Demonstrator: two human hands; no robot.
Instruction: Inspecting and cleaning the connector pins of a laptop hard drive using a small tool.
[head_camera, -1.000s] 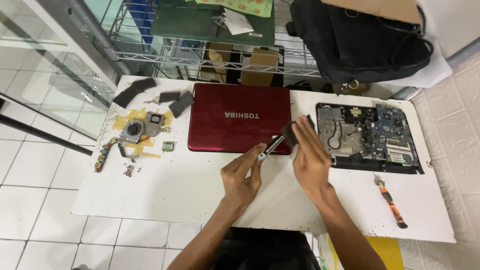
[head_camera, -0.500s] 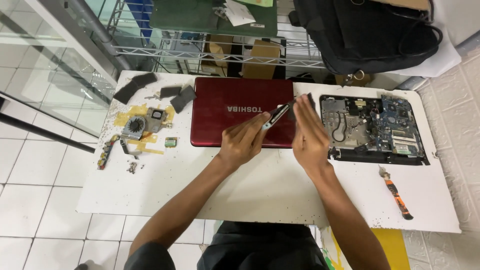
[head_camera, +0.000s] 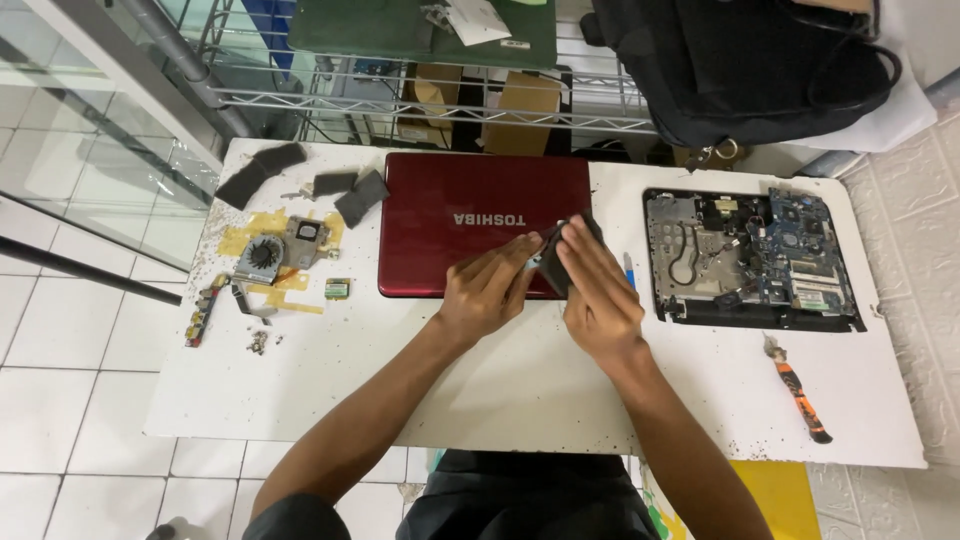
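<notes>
A small flat dark component (head_camera: 556, 262) is clamped between the fingers of the left hand (head_camera: 487, 292) and the right hand (head_camera: 598, 292), directly above the near right corner of the closed red laptop (head_camera: 470, 215). A blue tool (head_camera: 629, 270) lies just beyond the right fingertips, with the opened laptop base (head_camera: 750, 260) further right. An orange-handled screwdriver (head_camera: 800, 393) rests well apart on the white table (head_camera: 320, 390).
</notes>
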